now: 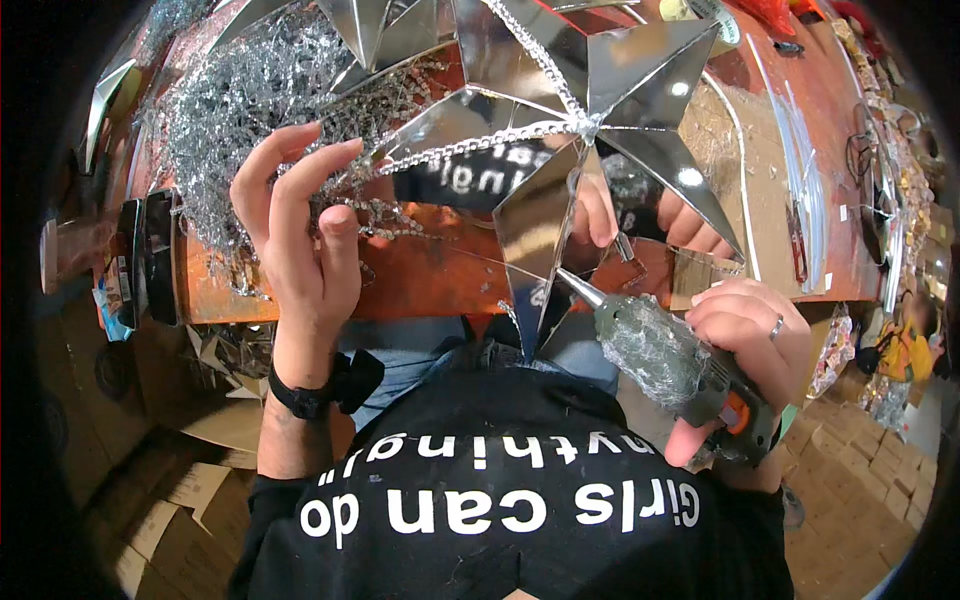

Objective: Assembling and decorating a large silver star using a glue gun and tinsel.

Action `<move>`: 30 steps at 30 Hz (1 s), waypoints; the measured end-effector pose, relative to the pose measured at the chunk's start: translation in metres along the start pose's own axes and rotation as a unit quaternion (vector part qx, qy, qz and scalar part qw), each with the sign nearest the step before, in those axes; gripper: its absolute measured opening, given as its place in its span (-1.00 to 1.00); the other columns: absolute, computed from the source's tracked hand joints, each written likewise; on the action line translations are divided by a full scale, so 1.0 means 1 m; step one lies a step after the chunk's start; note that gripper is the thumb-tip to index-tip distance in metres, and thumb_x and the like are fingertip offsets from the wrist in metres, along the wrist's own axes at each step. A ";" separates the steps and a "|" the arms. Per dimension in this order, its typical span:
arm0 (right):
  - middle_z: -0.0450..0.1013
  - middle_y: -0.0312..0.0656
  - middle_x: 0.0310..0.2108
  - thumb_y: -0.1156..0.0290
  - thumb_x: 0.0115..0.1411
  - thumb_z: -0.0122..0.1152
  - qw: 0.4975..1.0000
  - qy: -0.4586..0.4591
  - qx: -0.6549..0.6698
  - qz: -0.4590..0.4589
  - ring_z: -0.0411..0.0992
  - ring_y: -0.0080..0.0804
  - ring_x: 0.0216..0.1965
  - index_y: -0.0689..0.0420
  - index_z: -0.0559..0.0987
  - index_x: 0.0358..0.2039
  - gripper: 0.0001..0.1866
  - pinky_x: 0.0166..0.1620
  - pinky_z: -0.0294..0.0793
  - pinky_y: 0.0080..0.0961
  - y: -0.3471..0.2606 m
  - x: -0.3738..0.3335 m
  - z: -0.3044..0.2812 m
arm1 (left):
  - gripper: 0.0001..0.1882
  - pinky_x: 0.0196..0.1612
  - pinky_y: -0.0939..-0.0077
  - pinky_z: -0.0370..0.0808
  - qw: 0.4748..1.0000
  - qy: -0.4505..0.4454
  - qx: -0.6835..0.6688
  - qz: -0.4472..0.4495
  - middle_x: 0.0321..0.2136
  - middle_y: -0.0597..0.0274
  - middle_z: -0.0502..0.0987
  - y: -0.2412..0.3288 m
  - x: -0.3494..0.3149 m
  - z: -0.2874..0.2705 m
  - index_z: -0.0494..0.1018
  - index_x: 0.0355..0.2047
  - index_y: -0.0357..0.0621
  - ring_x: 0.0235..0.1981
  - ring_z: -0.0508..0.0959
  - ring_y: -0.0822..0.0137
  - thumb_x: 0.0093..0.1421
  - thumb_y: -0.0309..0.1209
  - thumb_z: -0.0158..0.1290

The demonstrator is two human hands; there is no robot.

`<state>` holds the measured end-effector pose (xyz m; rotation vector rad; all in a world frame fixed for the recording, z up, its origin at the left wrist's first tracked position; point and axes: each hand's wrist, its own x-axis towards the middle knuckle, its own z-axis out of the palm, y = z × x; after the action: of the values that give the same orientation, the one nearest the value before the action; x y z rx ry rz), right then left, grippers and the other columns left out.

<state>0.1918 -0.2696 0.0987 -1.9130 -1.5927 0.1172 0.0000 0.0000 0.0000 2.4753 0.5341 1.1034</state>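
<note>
A mirrored, faceted star lies at the table's near edge, one point reaching over it toward me. Silver bead trim runs along its ridges from the centre, one strand leading left toward my left hand. That hand is raised with fingers curved and apart, beside a heap of silver tinsel garland; loose strands lie behind its fingertips. My right hand grips a dark green hot glue gun crusted with dried glue. Its nozzle points up-left at the ridge of the star's near point; whether it touches is unclear.
More mirrored star pieces lie at the back left. Clear glue sticks and a white cord are on the right of the orange-red table. Cardboard boxes stand at lower left; brown tiled floor shows at lower right.
</note>
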 end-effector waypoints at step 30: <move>0.55 -0.14 -0.43 -0.32 -0.35 0.48 0.997 0.009 0.003 -0.074 0.59 -0.10 -0.34 0.18 0.54 -0.47 -0.24 -0.20 0.59 -0.26 0.006 0.011 -0.029 | -0.30 0.15 0.21 0.29 1.000 -0.008 -0.001 -0.007 -0.02 0.04 0.43 0.005 0.002 -0.003 0.57 -0.14 -0.18 0.06 0.38 0.12 0.41 0.15 -0.38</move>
<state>0.2123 -0.2716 0.1220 -1.7802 -1.7125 0.0410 -0.0002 -0.0028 0.0054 2.4724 0.5460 1.0778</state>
